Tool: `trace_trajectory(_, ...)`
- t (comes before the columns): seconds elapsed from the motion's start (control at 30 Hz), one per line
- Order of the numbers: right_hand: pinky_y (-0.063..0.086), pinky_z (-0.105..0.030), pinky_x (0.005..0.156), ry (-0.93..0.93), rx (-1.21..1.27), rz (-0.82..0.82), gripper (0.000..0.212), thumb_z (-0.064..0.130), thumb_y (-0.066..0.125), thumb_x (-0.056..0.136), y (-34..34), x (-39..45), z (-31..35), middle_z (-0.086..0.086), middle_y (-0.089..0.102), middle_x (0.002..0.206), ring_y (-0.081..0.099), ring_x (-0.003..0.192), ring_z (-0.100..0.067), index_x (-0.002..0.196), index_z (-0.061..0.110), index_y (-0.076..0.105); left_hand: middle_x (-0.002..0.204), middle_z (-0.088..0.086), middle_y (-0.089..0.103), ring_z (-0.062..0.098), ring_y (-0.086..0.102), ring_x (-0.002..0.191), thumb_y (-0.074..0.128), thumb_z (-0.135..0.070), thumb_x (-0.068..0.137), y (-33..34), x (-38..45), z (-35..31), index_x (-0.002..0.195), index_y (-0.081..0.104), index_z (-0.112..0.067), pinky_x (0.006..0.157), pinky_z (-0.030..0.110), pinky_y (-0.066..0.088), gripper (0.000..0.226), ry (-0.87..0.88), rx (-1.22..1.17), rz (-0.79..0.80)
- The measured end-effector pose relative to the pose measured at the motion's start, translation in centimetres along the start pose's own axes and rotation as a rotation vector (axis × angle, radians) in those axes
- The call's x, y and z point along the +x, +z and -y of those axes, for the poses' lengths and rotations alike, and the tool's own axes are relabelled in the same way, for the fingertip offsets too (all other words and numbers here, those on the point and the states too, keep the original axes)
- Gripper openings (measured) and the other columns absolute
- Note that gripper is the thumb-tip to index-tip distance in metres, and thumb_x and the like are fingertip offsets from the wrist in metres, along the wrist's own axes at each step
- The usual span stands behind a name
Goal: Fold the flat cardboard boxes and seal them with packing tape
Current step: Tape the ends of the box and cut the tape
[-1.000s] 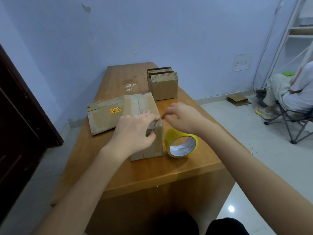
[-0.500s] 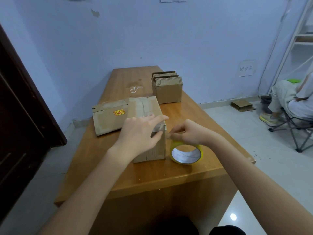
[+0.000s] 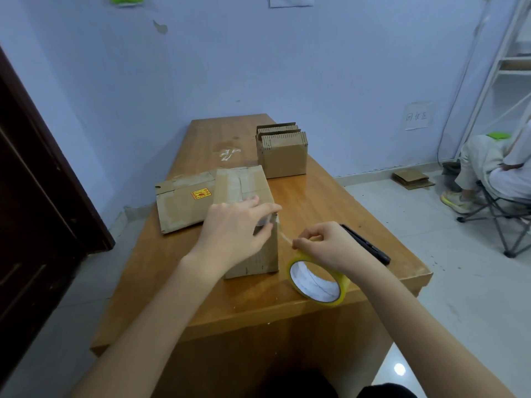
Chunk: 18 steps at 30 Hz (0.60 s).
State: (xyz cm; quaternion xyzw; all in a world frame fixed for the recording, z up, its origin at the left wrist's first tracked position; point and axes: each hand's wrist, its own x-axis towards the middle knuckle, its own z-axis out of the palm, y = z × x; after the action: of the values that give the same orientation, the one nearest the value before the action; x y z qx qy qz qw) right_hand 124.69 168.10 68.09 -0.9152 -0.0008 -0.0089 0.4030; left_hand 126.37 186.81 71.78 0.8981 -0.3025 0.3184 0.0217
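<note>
Currently left hand is pressing spread fingers on the folded cardboard box mid-surface; right hand fingers are pinching the tape strand, stretching right of the box, above the yellow tape roll.

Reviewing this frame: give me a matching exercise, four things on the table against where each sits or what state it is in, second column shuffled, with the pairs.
Things:
1. tape roll
2. folded box
3. flattened box
4. black tool

Places or states:
A. lies flat, bears a yellow label, left of the folded box
B. stands on edge near the table's front edge, under the right hand
C. lies behind the right hand, near the table's right edge
D. pressed from above by the left hand

Pairs: 1-B, 2-D, 3-A, 4-C
</note>
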Motion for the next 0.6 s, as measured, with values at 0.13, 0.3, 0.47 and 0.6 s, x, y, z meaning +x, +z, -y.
trace_trajectory(0.13, 0.055, -0.037, 0.075, 0.007, 0.006, -0.069, 0.02, 0.042, 0.059, 0.088, -0.9, -0.7, -0.6, 0.007, 0.068, 0.099, 0.066, 0.077, -0.02, 0.085, 0.026, 0.071, 0.093, 0.001, 0.074, 0.014, 0.067, 0.055, 0.077, -0.034, 0.073, -0.1, 0.1, 0.0, 0.102, 0.071, -0.04, 0.054, 0.005, 0.01, 0.03, -0.013, -0.012, 0.023)
trace_trajectory(0.3, 0.046, -0.028, 0.062, -0.003, -0.31, -0.319, 0.02, 0.043, 0.048, 0.094, -1.9, -1.3, -0.4, 0.007, 0.065, 0.082, 0.061, 0.074, -0.016, 0.095, 0.032, 0.065, 0.111, 0.0, 0.07, 0.014, 0.069, 0.067, 0.062, -0.039, 0.087, -0.3, -0.2, -0.2, 0.118, 0.062, -0.043, 0.048, 0.008, 0.011, 0.031, -0.047, -0.048, 0.024)
trace_trajectory(0.47, 0.033, -0.024, 0.048, -0.124, -0.755, -0.493, 0.022, 0.035, 0.048, 0.097, 0.7, -0.6, -1.1, 0.006, 0.052, 0.066, 0.05, 0.055, -0.018, 0.082, 0.022, 0.058, 0.114, -0.009, 0.067, 0.011, 0.065, 0.088, 0.047, -0.047, 0.093, -0.6, -0.1, -0.3, 0.134, 0.048, -0.037, 0.051, 0.009, 0.016, 0.042, -0.113, 0.0, 0.073)
trace_trajectory(0.6, -0.002, -0.013, 0.051, -0.153, -0.873, -0.508, 0.058, 0.008, 0.088, 0.041, 2.8, -0.4, -1.6, 0.002, 0.019, 0.047, 0.011, 0.036, -0.016, 0.051, 0.017, 0.032, 0.106, -0.012, 0.067, 0.01, 0.063, 0.089, 0.045, -0.05, 0.093, -0.5, 0.3, 0.4, 0.116, 0.055, -0.026, 0.052, 0.013, 0.023, 0.035, -0.137, -0.012, 0.141)
